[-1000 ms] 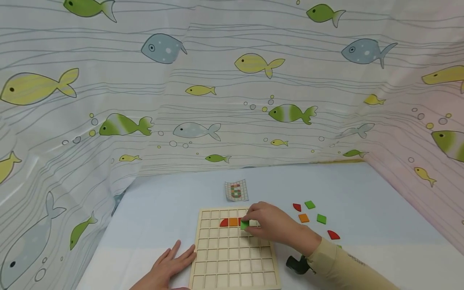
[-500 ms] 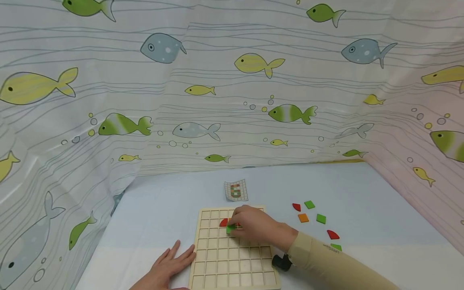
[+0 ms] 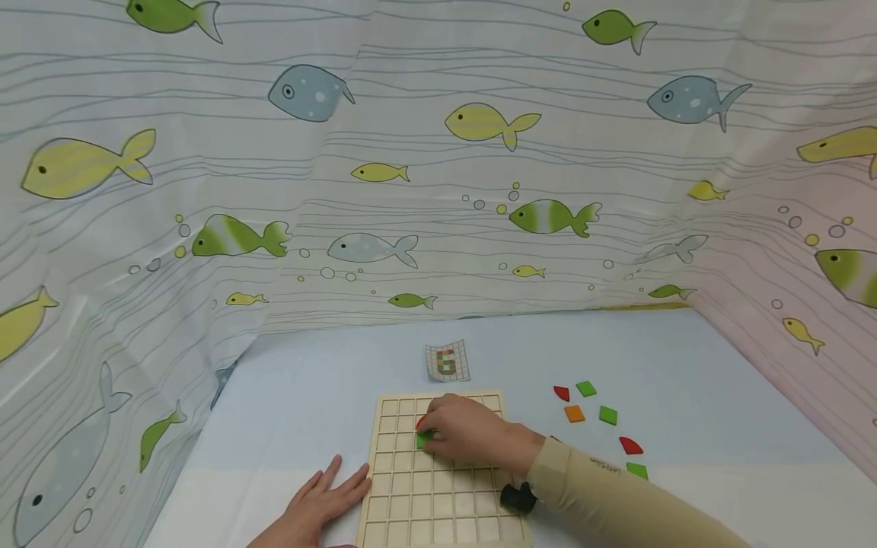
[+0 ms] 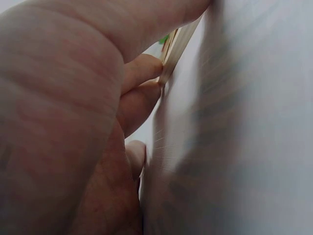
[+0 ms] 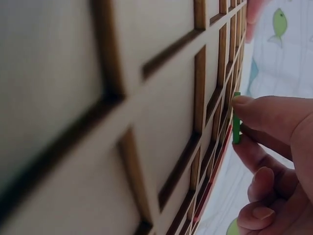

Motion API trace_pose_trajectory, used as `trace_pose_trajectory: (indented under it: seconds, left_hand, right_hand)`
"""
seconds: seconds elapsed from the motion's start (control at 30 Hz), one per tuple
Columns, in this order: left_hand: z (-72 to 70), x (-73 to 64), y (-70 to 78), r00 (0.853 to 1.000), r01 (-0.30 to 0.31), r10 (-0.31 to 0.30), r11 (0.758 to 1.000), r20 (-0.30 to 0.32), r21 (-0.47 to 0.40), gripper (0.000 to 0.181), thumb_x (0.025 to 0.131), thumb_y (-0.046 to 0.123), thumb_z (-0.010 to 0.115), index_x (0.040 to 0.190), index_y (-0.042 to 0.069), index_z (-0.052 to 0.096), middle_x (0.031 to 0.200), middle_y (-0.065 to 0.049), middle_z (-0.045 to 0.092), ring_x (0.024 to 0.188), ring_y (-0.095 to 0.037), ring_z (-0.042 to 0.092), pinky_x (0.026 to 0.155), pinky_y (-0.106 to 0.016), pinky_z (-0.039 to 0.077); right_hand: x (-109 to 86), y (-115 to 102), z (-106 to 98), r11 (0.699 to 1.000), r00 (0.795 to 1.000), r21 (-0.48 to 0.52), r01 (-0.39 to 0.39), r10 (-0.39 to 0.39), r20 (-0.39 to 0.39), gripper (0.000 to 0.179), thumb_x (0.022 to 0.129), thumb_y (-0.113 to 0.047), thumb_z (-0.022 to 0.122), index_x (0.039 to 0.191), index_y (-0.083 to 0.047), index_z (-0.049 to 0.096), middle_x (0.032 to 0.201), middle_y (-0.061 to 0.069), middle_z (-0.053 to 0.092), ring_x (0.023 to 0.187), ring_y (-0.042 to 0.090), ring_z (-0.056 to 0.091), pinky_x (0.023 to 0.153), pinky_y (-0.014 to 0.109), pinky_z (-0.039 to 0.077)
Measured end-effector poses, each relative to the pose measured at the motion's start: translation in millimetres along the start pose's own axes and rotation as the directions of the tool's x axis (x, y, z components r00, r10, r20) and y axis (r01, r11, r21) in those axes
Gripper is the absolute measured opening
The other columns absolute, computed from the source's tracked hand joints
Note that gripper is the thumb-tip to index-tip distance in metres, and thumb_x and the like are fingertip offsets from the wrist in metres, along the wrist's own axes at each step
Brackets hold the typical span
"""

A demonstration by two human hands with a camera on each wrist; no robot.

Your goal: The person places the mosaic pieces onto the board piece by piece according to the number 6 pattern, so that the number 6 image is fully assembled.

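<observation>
A wooden grid board (image 3: 441, 483) of square cells lies on the table. My right hand (image 3: 462, 430) is over its upper part and pinches a green square tile (image 3: 424, 440) between thumb and fingertips, just below a red quarter-round tile (image 3: 421, 420) set in the board. In the right wrist view the green tile (image 5: 236, 117) is held at the board's surface; whether it sits in a cell I cannot tell. The hand hides the other tiles in that row. My left hand (image 3: 317, 498) lies flat with fingers spread, its fingertips touching the board's left edge.
Right of the board lie loose green squares (image 3: 607, 415), an orange square (image 3: 574, 413) and red quarter-rounds (image 3: 630, 445). Behind the board is a small paper card (image 3: 447, 361) with a coloured figure 6. A fish-patterned curtain (image 3: 438, 190) surrounds the table.
My right hand has carried the green tile leftward along the board, from the row's right end to below the red tile at its left end. My left hand has stayed put.
</observation>
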State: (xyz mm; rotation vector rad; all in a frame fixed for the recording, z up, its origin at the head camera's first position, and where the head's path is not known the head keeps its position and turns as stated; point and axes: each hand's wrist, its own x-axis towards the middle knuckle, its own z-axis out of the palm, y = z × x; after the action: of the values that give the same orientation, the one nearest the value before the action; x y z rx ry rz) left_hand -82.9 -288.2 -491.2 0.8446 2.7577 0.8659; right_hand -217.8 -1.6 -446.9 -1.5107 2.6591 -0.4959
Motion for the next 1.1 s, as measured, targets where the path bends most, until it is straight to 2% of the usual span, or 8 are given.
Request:
trace_pose_trajectory:
  seconds: [0.17,0.47,0.6,0.73,0.83,0.97,1.03,1.1]
  left_hand:
    - [0.0,0.2,2.9,1.000,0.023,-0.023,1.000,0.012,0.009,0.067,0.092,0.046,0.066,0.148,0.014,0.048,0.155,-0.003,0.039,0.134,-0.058,0.016,0.096,-0.006,-0.014]
    - [0.5,0.3,3.5,0.999,0.039,-0.039,0.999,0.013,-0.005,0.067,0.092,0.045,0.065,0.149,0.014,0.047,0.155,-0.003,0.038,0.137,-0.052,0.012,0.097,-0.007,-0.013]
    - [1.2,-0.3,1.5,1.000,0.015,-0.015,1.000,-0.005,0.019,0.068,0.092,0.047,0.065,0.148,0.013,0.048,0.155,-0.003,0.039,0.144,-0.025,-0.003,0.098,-0.008,-0.013]
    - [1.9,-0.8,1.0,0.999,-0.025,0.027,0.998,-0.032,0.057,0.070,0.092,0.049,0.065,0.147,0.010,0.049,0.154,-0.005,0.041,0.136,0.006,-0.016,0.100,-0.009,-0.012]
    - [2.1,-0.9,1.7,0.999,-0.024,0.027,0.998,-0.036,0.059,0.069,0.091,0.049,0.065,0.147,0.011,0.049,0.154,-0.005,0.041,0.135,0.007,-0.016,0.100,-0.009,-0.012]
    - [2.0,-0.8,2.6,1.000,0.009,-0.009,1.000,-0.026,0.014,0.069,0.092,0.048,0.065,0.148,0.012,0.048,0.154,-0.004,0.040,0.136,0.007,-0.015,0.100,-0.009,-0.012]
    - [2.0,-0.5,3.2,0.999,0.027,-0.027,1.000,-0.022,-0.008,0.069,0.092,0.048,0.065,0.148,0.013,0.048,0.154,-0.004,0.040,0.139,0.000,-0.013,0.100,-0.009,-0.011]
    - [2.1,0.1,4.1,0.999,0.034,-0.034,0.999,-0.019,-0.024,0.068,0.092,0.047,0.065,0.148,0.012,0.048,0.154,-0.005,0.040,0.144,-0.018,-0.006,0.100,-0.009,-0.010]
  right_hand:
    - [2.4,-1.6,1.8,0.999,1.000,-0.041,0.003,-0.002,0.018,0.016,0.093,-0.025,0.071,0.108,-0.022,0.077,0.099,-0.012,0.064,0.091,0.003,0.058,0.083,0.018,0.046]
    - [6.2,-2.4,5.8,0.998,1.000,-0.065,0.007,-0.007,0.000,0.015,0.092,-0.027,0.073,0.105,-0.023,0.078,0.093,-0.013,0.064,0.085,0.001,0.056,0.076,0.016,0.045]
    - [5.4,-2.9,4.8,0.999,1.000,-0.044,-0.014,0.014,0.008,0.015,0.092,-0.027,0.072,0.106,-0.023,0.078,0.095,-0.013,0.065,0.087,0.001,0.057,0.078,0.017,0.045]
    - [2.8,-2.0,3.5,0.999,0.999,-0.019,-0.037,0.037,0.014,0.017,0.092,-0.026,0.072,0.108,-0.022,0.077,0.098,-0.012,0.066,0.091,0.002,0.058,0.083,0.018,0.046]
    - [1.5,-1.3,2.8,0.999,0.999,-0.011,-0.041,0.041,0.016,0.018,0.092,-0.025,0.073,0.109,-0.022,0.077,0.098,-0.012,0.065,0.092,0.003,0.058,0.084,0.019,0.046]
    - [2.0,-0.6,3.7,0.999,0.999,-0.001,-0.038,0.038,0.021,0.016,0.092,-0.025,0.072,0.108,-0.023,0.077,0.097,-0.013,0.064,0.091,0.002,0.057,0.082,0.018,0.046]
    - [2.7,-0.1,4.9,0.999,0.999,-0.003,-0.034,0.034,0.026,0.016,0.093,-0.025,0.072,0.107,-0.023,0.077,0.097,-0.013,0.063,0.090,0.002,0.057,0.081,0.017,0.045]
    - [3.0,0.3,6.1,1.000,0.999,-0.007,-0.030,0.030,0.032,0.016,0.093,-0.026,0.072,0.107,-0.023,0.077,0.096,-0.013,0.063,0.089,0.001,0.056,0.079,0.016,0.045]
